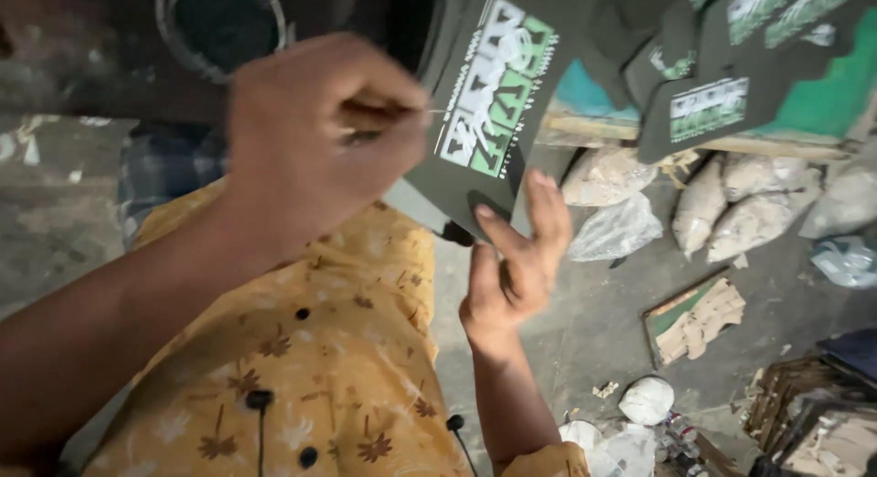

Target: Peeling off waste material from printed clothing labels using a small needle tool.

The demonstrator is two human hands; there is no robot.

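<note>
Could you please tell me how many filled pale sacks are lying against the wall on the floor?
4 sacks at least: one leftmost, two side by side in the middle, one at the right edge. Dark printed pieces may hide more.

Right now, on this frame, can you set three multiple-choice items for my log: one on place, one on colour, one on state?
1. Where do the filled pale sacks lie?
A. on the floor at the right
B. on the person's lap
C. in the left hand

2. What colour is the person's shirt?
A. blue
B. yellow-orange with brown motifs
C. plain white

3. How is the left hand?
A. flat and open
B. out of view
C. closed, pinching something thin beside the dark printed card

Key: 1 A, the sacks rest on the grey floor below the hanging cards. 2 B, the fabric is yellow-orange with dark buttons. 3 C, its fingers are curled shut, while the right hand holds the card's lower edge.
</note>
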